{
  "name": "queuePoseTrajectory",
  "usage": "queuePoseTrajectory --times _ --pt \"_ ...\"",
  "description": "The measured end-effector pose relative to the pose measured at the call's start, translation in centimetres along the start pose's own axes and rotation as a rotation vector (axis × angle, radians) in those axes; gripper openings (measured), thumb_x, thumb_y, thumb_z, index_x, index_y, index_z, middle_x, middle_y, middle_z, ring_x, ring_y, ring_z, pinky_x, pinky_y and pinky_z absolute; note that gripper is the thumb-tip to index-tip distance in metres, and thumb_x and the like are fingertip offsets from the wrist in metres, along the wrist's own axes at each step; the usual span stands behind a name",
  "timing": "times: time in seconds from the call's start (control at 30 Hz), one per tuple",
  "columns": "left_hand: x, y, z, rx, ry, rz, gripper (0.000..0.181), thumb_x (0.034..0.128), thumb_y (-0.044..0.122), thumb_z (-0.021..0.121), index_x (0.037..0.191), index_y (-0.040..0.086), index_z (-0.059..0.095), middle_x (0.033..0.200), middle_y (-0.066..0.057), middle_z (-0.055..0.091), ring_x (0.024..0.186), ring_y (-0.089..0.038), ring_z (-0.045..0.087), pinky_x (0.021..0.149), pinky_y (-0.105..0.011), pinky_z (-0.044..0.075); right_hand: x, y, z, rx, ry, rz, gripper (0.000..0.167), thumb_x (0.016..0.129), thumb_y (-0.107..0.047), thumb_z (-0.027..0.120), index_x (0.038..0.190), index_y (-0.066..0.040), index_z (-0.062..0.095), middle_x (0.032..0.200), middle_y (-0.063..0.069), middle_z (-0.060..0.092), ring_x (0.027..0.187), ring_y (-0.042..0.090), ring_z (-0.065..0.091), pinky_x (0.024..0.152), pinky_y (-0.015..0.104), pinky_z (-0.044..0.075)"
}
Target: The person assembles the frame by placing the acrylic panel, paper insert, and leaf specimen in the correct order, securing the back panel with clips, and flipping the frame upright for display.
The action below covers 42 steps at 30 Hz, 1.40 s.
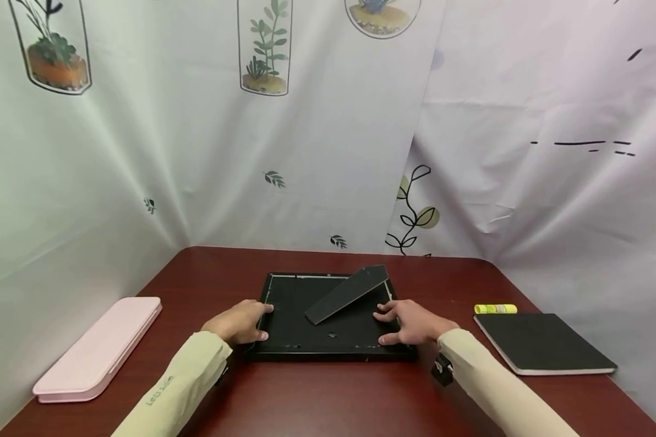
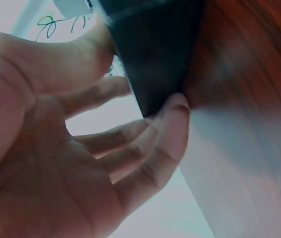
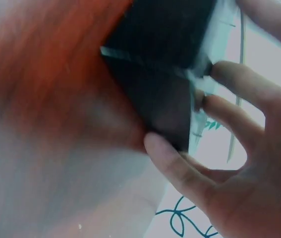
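Observation:
A black picture frame (image 1: 290,331) lies back side up on the table, its easel stand (image 1: 350,294) slanting across the back panel. My left hand (image 1: 237,321) grips the frame's left side, thumb towards the top. In the left wrist view, fingertips (image 2: 174,111) curl against the lower edge of the frame (image 2: 152,54). On the opposite side, my right hand (image 1: 415,321) holds the right edge, with its fingers bent at the border. The right wrist view has fingers (image 3: 165,153) touching the corner of the frame (image 3: 155,94). The front of the frame is hidden.
A pale pink case (image 1: 101,349) lies at the left of the dark red table (image 1: 328,400). To the right are a black notebook (image 1: 543,343) and a yellow glue stick (image 1: 495,309) behind it. A printed white curtain (image 1: 328,133) hangs around the table's back and sides.

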<state>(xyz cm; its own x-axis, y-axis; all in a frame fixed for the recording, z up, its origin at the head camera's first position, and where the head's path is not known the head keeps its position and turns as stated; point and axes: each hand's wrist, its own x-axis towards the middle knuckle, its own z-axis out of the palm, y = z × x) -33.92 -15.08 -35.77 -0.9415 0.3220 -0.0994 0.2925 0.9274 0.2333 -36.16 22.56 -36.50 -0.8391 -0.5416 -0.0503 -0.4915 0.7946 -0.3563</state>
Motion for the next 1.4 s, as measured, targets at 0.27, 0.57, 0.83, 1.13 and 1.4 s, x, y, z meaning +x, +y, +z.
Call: queuePoseTrajectory --times 0.27,0.57,0.83,1.13,1.4 --pt "0.3 -0.3 0.1 0.008 -0.004 0.008 0.059 0.0871 0.016 0.078 0.140 -0.001 0.056 0.140 -0.024 0.057 0.135 -0.041 0.049 0.106 -0.052 0.045 0.4 0.0 0.1 -0.033 -0.004 0.016 0.065 0.084 -0.045 0.079 0.136 -0.010 0.063 0.150 0.015 0.052 0.139 0.043 0.048 0.094 0.043 0.049" --pt "0.3 -0.4 0.0 0.023 0.006 0.030 0.059 0.0886 0.015 0.076 0.140 -0.003 0.055 0.140 -0.026 0.056 0.136 -0.044 0.047 0.111 -0.054 0.041 0.1 -1.9 -0.2 -0.089 -0.012 0.079 0.065 0.086 -0.040 0.078 0.138 -0.007 0.060 0.149 0.017 0.051 0.141 0.045 0.044 0.108 0.050 0.046" --pt "0.7 0.1 -0.6 0.015 0.023 0.030 0.059 0.0889 0.017 0.076 0.141 0.000 0.055 0.141 -0.021 0.058 0.137 -0.040 0.048 0.109 -0.054 0.043 -0.3 -3.2 -0.6 -0.256 -0.069 0.141 0.067 0.093 -0.037 0.071 0.147 -0.003 0.049 0.157 0.025 0.040 0.141 0.043 0.046 0.111 0.053 0.043" --pt "0.5 0.6 -1.5 0.093 0.070 -0.007 0.066 0.0740 0.028 0.090 0.131 0.005 0.066 0.137 -0.023 0.056 0.125 -0.044 0.049 0.091 -0.056 0.052 -0.1 -3.6 0.1 -0.278 -0.100 0.179 0.067 0.094 -0.039 0.069 0.148 -0.006 0.049 0.157 0.023 0.041 0.142 0.041 0.045 0.112 0.052 0.042" --pt "0.4 0.7 0.0 -0.148 0.032 0.044 0.102 0.0712 0.047 0.088 0.147 -0.005 0.044 0.150 -0.029 0.047 0.141 -0.050 0.039 0.108 -0.063 0.040 0.3 -4.3 0.0 -0.338 -0.138 0.171 0.064 0.092 -0.040 0.071 0.145 -0.008 0.054 0.150 0.018 0.050 0.131 0.033 0.056 0.107 0.046 0.048"
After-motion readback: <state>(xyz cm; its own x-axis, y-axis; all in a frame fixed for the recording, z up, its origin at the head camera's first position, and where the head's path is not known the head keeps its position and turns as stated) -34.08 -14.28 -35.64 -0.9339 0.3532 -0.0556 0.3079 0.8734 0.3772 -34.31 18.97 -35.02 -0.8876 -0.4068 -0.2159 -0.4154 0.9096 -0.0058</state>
